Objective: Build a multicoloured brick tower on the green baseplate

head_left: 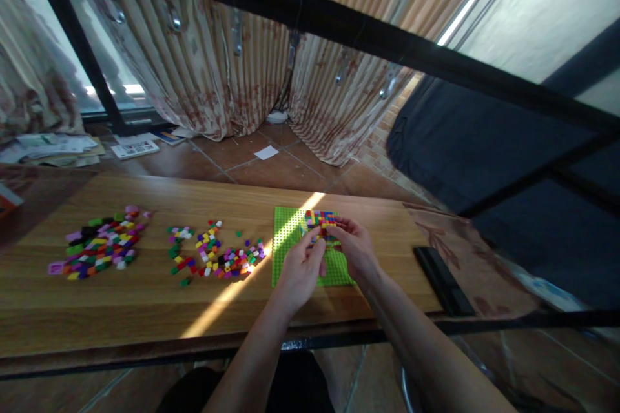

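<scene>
A green studded baseplate [285, 264] lies on the wooden table, with rows of small coloured toy bricks [317, 214] set on its far part. Both hands meet over these rows. My left hand [301, 271] is bent with thumb and forefinger close together at the near left side of the bricks; what lies between them, if anything, is too small to tell. From the right, my right hand [356, 248] reaches in, its thumb and fingertips closed at a small red and yellow toy brick [329, 226]. The fingers partly hide the bricks and the middle of the plate.
Left of the plate spreads a loose group of bricks [237, 261], and farther left lies a bigger pile [104, 245]. A black oblong case [443, 281] rests at the table's right end. A dark metal bar [339, 22] crosses above the far side.
</scene>
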A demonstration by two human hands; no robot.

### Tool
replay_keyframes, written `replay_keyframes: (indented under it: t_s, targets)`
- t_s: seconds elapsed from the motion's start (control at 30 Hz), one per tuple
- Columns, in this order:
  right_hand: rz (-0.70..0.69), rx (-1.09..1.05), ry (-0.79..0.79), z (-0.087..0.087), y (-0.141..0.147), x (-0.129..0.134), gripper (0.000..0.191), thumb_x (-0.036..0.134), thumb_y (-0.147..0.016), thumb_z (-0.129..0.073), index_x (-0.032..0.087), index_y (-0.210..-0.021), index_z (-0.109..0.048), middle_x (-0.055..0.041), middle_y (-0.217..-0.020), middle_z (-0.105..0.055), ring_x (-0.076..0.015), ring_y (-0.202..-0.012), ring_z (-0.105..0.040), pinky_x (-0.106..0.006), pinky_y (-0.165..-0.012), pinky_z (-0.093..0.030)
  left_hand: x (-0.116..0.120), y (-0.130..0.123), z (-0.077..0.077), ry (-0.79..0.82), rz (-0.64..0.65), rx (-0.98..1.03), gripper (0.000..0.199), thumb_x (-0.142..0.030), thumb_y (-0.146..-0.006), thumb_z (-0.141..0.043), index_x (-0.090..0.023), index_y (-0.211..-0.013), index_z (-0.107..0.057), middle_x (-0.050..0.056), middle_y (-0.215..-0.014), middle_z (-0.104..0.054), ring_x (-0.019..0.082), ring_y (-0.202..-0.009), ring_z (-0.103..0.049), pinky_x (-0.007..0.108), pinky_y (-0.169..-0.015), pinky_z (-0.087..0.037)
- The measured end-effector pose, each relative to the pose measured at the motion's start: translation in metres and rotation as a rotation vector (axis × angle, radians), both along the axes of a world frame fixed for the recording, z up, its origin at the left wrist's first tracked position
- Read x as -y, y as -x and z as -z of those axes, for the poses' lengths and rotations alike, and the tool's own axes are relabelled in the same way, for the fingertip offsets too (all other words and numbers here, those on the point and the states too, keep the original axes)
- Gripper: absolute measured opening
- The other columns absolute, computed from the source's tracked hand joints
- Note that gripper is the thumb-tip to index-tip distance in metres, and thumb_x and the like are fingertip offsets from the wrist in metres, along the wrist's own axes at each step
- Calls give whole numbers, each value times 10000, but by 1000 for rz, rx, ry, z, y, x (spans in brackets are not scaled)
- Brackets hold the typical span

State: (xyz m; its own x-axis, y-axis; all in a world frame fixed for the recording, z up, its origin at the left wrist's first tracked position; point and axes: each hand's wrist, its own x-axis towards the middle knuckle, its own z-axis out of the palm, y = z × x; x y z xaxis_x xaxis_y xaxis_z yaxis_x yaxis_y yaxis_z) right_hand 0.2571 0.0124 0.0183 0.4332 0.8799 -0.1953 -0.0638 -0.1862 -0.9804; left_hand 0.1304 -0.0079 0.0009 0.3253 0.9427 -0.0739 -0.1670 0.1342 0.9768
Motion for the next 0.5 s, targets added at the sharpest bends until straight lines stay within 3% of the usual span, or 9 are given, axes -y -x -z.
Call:
replay_keyframes:
  t_s: [0.13,0.3,0.5]
  targets:
    - [-51,-60,45,2,-4,5,424,427,-541,-804,185,-845,-636,-12,-758,-698,-103,-588,-586,-189,-478,-364,1,2,1,-18,6,-4,558,-465,-895,-474,-134,-1342,-510,-43,-493,-511,107,-482,-449,224,-527,-343]
    - [11,-169,65,8,-11,12,382,463,-568,-795,190,-790,-647,2,-716,-670,-92,-576,-549,-197,-504,-397,1,4,-1,-15,7,-34,589,-513,-898,-440,-138,-1349,-501,-52,-498,-509,97,-473,-426,218,-511,-319]
    - [83,-45,-54,7,-11,14,364,453,-590,-779,195,-821,-667,-5,-763,-671,-103,-620,-552,-209,-523,-392,-1,5,-3,108,-103,87,473,-493,-862,-518,-145,-1165,-621,-60,-489,-490,64,-423,-350,197,-447,-243]
